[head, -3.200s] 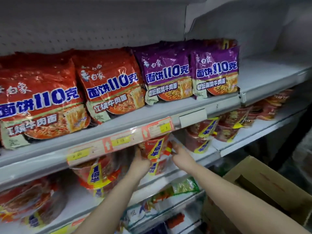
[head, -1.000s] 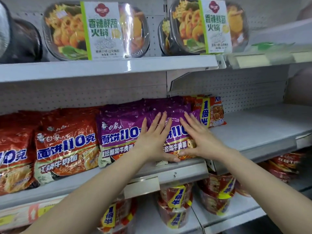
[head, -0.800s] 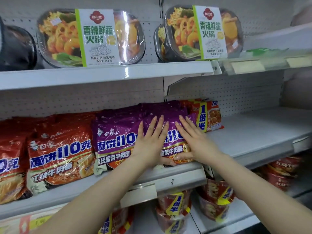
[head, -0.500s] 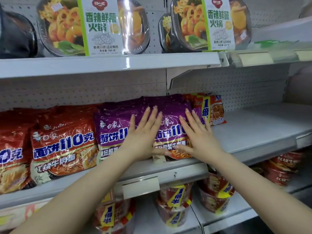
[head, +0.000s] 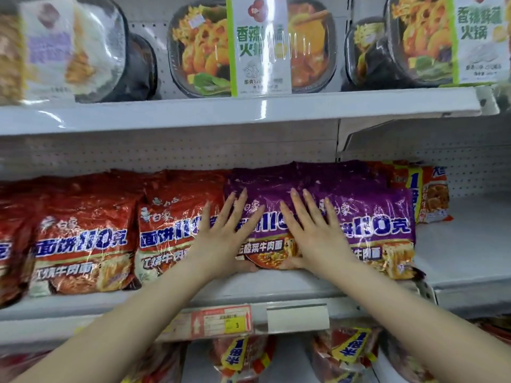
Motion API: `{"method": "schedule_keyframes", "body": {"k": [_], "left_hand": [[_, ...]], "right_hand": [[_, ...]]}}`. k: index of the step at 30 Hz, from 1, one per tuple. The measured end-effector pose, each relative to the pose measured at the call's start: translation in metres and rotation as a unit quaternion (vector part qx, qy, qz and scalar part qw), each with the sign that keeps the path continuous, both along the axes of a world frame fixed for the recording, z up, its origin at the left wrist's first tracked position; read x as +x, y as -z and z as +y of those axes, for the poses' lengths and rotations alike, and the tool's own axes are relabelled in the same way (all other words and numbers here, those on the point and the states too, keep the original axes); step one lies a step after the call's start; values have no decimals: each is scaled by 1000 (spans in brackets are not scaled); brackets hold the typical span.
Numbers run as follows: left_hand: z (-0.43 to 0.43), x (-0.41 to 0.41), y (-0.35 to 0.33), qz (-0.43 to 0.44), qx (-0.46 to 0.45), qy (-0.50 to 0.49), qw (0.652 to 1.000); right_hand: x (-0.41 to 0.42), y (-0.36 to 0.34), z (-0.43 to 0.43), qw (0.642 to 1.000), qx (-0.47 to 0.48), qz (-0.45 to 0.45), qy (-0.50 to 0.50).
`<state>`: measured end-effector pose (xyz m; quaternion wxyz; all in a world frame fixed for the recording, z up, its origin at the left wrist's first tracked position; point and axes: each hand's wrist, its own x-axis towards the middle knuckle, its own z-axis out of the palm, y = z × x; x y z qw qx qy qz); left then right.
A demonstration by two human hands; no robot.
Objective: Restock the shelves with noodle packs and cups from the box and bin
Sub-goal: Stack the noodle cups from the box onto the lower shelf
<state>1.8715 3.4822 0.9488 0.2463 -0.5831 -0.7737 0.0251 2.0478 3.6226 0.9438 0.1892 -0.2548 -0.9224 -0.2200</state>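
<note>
Purple noodle pack (head: 265,217): standing upright on its bottom edge at the front of the middle shelf (head: 276,288), leaning back a little against more purple packs behind it.
Lying from the fingers: directly beneath both palms, its printed front facing out toward the person.
Left hand (head: 221,239): pressing flat on the pack's left half, fingers straight and slightly fanned, thumb tucking under the lower edge.
Right hand (head: 315,233): pressing flat on the right half, fingers straight and spread, thumb at the bottom edge.
Nearer hand: neither; both are touching equally.
Long axis: running left to right along the shelf, across the fingers, which are pointing up and back.
Neighbours: red pack (head: 177,239) touching just outside the left hand's fingers, second purple pack (head: 378,230) just outside the right hand's.
Next move, as a judgement: pushing straight back, or squaring the pack.
</note>
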Motion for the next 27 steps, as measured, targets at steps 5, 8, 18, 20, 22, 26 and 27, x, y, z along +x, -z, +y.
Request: {"method": "schedule_keyframes", "body": {"k": [5,8,18,20,22,26,27], "left_hand": [[17,-10,7,19,46,4,999],[22,-13,10,29,54,-12,998],[-38,-19,-14,1,72,-21,997],[-65,-36,-19,17,67,-57,996],[-90,-56,-18,38,44,-97,994],[-117,-86,-5,50,5,-125,991],[-119,-89,-2,54,6,-121,991]], "right_hand": [[-10,1,4,1000,4,9,24],[-12,2,6,999,8,19,32],[-19,-2,-30,1000,14,6,-16],[-30,-2,-47,998,3,-1,-56],[-46,-2,-63,995,0,11,-97],[-88,5,-86,990,3,-4,-139],[-98,5,-90,990,5,-10,-142]]}}
